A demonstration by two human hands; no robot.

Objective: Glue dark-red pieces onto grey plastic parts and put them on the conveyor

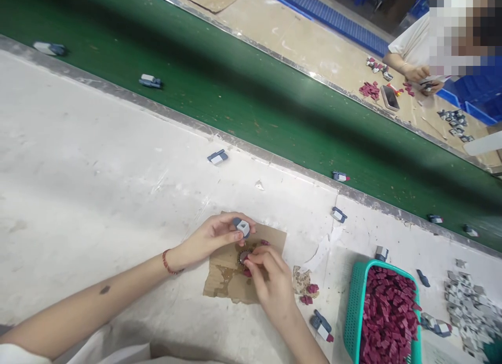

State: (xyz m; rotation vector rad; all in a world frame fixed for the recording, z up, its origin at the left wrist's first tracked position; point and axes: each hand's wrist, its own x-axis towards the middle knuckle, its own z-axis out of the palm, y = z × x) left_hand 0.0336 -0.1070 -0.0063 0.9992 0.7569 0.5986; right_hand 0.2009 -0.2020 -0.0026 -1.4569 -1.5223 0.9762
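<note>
My left hand (pixel 214 234) is closed around a small grey-and-blue plastic part (pixel 242 227), raised over a piece of brown cardboard (pixel 231 288). Thumb and fingers of my right hand (pixel 272 275) are pinched together at a small round dish like a bottle cap (pixel 243 257), which lies on the cardboard. What sits between those fingertips is too small to make out. Maroon bits (pixel 247 273) show close beside the fingers. Dark wet stains mark the cardboard.
A green basket (pixel 351 311) of maroon pieces stands at right, beside a pile of grey pieces (pixel 466 301). Blue-grey parts (pixel 322 325) lie about the white table. Beyond runs a green conveyor (pixel 235 102) carrying several parts. Across it, a person's hands (pixel 421 76) work.
</note>
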